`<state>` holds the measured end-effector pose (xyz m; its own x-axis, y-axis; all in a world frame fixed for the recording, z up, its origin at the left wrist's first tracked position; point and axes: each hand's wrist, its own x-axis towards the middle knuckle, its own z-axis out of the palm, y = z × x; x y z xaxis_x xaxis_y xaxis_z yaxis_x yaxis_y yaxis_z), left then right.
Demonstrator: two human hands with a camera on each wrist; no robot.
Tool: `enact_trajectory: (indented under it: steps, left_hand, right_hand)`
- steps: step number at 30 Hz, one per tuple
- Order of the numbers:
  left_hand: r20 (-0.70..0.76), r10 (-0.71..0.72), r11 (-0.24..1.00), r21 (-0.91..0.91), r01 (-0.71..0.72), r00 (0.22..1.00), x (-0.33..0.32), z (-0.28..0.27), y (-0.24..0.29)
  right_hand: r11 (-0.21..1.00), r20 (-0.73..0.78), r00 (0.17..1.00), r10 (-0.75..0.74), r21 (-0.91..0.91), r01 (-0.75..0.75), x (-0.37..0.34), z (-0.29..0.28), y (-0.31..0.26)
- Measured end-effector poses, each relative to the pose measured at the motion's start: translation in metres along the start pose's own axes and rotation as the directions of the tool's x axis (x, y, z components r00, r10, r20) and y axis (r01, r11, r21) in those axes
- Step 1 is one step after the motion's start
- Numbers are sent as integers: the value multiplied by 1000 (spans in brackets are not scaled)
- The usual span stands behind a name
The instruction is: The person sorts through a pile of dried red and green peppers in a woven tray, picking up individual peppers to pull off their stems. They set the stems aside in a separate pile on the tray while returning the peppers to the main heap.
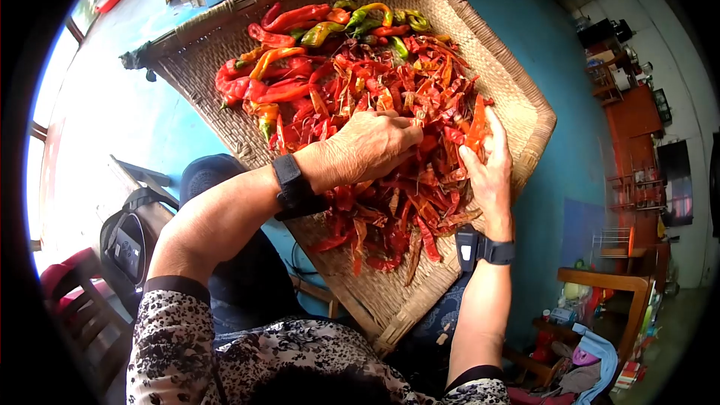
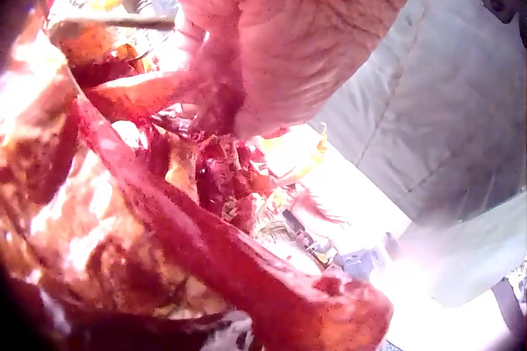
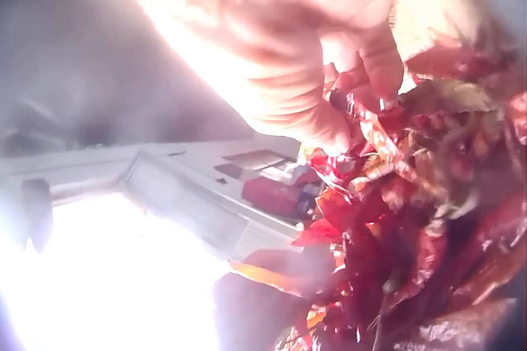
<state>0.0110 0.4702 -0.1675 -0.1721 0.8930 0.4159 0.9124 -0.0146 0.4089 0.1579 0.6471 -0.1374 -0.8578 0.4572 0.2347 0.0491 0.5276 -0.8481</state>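
A heap of dried red chilies [image 1: 420, 180] lies in a square woven basket [image 1: 510, 75] on the person's lap. The left hand [image 1: 371, 142] reaches over the middle of the heap, fingers bent down into it; its fingertips are hidden, and I cannot tell whether they grip a chili. In the left wrist view, a long red chili [image 2: 214, 252] stretches below that hand. At the heap's right side, the right hand [image 1: 491, 169] holds an orange-red dried chili [image 1: 477, 124] between thumb and fingers. The right wrist view shows its thumb and fingertips close together among wrinkled chilies [image 3: 395, 162].
Fresh red peppers [image 1: 289, 90] and green-yellow ones [image 1: 322, 32] lie along the basket's far and left sides. A black bag [image 1: 127, 247] stands at the left, by a wooden chair [image 1: 86, 322]. Blue floor [image 1: 566, 165] and a cluttered wooden rack [image 1: 600, 315] are at the right.
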Motion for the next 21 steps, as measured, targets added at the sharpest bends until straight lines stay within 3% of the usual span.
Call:
enact_trajectory:
  steps: [3,6,8,11,14,15,16,18,19,21]
  left_hand:
    - [-60,-81,996,-38,79,995,2,1,3]
    - [-153,-77,990,-125,58,985,5,3,8]
    - [-141,-71,987,-154,49,987,6,6,9]
    - [-90,-58,947,-321,26,994,9,7,14]
    - [-65,11,952,-306,-30,998,12,10,18]
    - [-57,29,954,-298,-44,998,12,12,18]
    - [-54,30,953,-299,-44,998,12,13,18]
    - [20,22,966,-258,-17,1000,12,15,17]
    - [25,26,965,-260,-19,999,11,16,16]
    - [13,81,973,-216,-77,997,10,17,15]
  right_hand:
    - [986,-26,999,-20,-164,15,-19,6,-3]
    - [946,-26,997,-68,-321,56,-30,5,0]
    - [921,-23,958,-286,-282,268,-30,4,4]
    - [949,-75,973,-217,-248,193,-36,0,-3]
    - [970,-100,978,-183,-183,162,-39,-5,0]
    - [996,-169,983,-73,-60,64,-43,-3,-1]
    - [992,-217,974,-63,92,85,-42,-3,2]
    - [968,-294,952,-82,203,146,-42,-11,-3]
    - [983,-356,928,-114,93,156,-41,-23,-2]
    - [975,-562,803,-199,-195,106,-39,-50,5]
